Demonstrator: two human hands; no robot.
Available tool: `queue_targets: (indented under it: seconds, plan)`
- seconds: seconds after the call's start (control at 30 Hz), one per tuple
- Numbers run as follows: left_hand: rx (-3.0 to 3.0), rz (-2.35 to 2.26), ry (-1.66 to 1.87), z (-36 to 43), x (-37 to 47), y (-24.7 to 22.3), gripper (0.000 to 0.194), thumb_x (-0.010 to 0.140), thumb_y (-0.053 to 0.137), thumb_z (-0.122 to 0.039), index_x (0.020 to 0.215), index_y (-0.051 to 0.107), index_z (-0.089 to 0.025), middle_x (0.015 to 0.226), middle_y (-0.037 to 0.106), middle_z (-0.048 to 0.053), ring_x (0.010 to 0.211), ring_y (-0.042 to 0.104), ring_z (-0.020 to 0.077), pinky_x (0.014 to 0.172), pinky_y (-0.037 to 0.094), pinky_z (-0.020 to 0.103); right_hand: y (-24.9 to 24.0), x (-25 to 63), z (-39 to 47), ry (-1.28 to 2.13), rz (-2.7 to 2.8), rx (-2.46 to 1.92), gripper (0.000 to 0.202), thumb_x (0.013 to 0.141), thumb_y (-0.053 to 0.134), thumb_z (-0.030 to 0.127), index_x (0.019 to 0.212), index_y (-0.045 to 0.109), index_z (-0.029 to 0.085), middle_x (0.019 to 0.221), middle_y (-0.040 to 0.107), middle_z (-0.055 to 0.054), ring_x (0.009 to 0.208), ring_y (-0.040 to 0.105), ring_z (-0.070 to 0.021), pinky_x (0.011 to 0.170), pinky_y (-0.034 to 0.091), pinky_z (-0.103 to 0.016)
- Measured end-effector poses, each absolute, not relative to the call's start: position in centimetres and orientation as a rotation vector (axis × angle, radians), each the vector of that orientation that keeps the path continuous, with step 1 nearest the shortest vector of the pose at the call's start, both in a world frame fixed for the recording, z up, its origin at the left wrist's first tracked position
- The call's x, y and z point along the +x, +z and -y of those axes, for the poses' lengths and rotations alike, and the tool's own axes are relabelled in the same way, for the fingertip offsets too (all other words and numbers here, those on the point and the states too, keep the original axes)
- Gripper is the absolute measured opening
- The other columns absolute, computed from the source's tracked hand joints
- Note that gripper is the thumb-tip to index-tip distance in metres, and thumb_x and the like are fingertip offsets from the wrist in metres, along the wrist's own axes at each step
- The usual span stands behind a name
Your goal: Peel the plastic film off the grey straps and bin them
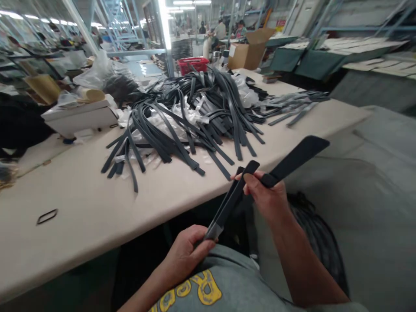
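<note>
Partly, the folded dark strap (229, 195) hides the fingers of the left hand (191, 249) gripping its near end; the right hand (268, 195) pinches its far end, off the pale table's (136, 216) near edge. The far room is blurred.

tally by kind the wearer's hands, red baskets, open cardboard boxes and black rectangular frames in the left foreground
Wearer's hands: 2 (left hand, right hand)
Red basket: 1
Open cardboard box: 1
Black rectangular frame: 1
Total: 5
</note>
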State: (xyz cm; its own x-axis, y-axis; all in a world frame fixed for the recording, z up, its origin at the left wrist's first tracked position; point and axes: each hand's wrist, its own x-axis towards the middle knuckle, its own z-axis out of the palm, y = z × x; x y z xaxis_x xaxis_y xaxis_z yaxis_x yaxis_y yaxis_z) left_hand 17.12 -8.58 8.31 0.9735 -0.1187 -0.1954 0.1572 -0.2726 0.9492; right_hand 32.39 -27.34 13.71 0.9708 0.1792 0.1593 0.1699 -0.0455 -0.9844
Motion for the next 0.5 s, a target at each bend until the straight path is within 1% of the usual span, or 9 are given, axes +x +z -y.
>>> queue_targets:
  seconds: [0.07,0.13,0.17,0.23,0.33,0.43,0.5]
  plan:
    - [1.784,0.005,-0.287,8.9,17.4,7.9,0.024,0.087,0.062,-0.037,0.103,0.074,-0.025,0.111,0.071,0.007,0.103,0.063,0.0247,0.093,0.045,0.031,14.2,33.1,30.6,-0.151,0.136,-1.612,0.022,0.081,0.066,0.038,0.080,0.073,0.017,0.078,0.074,-0.005,0.046,0.045,-0.0083,0.041,0.033,-0.023]
    - [1.747,-0.040,-0.263,8.6,17.5,7.3,0.030,0.085,0.062,-0.042,0.108,0.073,-0.027,0.122,0.067,0.007,0.114,0.059,0.0273,0.102,0.042,0.034,15.1,33.8,34.6,-0.414,0.014,-1.588,0.020,0.081,0.065,0.034,0.076,0.071,0.016,0.072,0.071,-0.004,0.042,0.041,-0.0065,0.037,0.028,-0.022]
    - [1.729,-0.091,-0.249,8.3,17.5,6.9,0.033,0.084,0.062,-0.046,0.111,0.072,-0.027,0.125,0.066,0.007,0.118,0.057,0.0285,0.105,0.040,0.036,15.7,34.1,36.8,-0.549,-0.038,-1.570,0.019,0.080,0.066,0.032,0.072,0.070,0.016,0.070,0.070,-0.003,0.040,0.040,-0.0054,0.036,0.027,-0.022]
    - [1.692,-0.238,-0.217,7.7,17.5,6.0,0.043,0.083,0.061,-0.053,0.116,0.070,-0.027,0.126,0.065,0.007,0.122,0.055,0.0303,0.110,0.037,0.041,16.8,34.4,41.3,-0.768,-0.160,-1.543,0.016,0.079,0.067,0.028,0.069,0.068,0.015,0.070,0.068,-0.002,0.038,0.035,-0.0033,0.036,0.031,-0.021]
    - [1.597,-0.432,-0.166,7.1,17.3,4.4,0.054,0.081,0.058,-0.062,0.121,0.066,-0.026,0.127,0.065,0.006,0.123,0.054,0.0308,0.114,0.033,0.046,17.4,34.9,47.5,-0.948,-0.453,-1.507,0.013,0.079,0.067,0.027,0.077,0.068,0.014,0.074,0.065,0.001,0.039,0.031,-0.0021,0.042,0.042,-0.020]
    - [1.476,-0.552,-0.109,7.1,17.1,2.8,0.058,0.081,0.055,-0.066,0.119,0.065,-0.024,0.134,0.061,0.006,0.122,0.056,0.0311,0.112,0.037,0.046,15.2,35.3,51.9,-0.994,-0.716,-1.453,0.016,0.082,0.066,0.030,0.082,0.063,0.014,0.067,0.054,0.006,0.042,0.029,-0.0029,0.044,0.046,-0.018]
    - [1.421,-0.623,-0.097,7.0,17.2,1.5,0.062,0.080,0.053,-0.068,0.120,0.064,-0.022,0.137,0.059,0.008,0.122,0.056,0.0333,0.109,0.042,0.049,12.1,35.2,53.9,-0.933,-0.855,-1.412,0.019,0.087,0.062,0.032,0.080,0.059,0.014,0.067,0.050,0.006,0.045,0.035,-0.0034,0.043,0.047,-0.017]
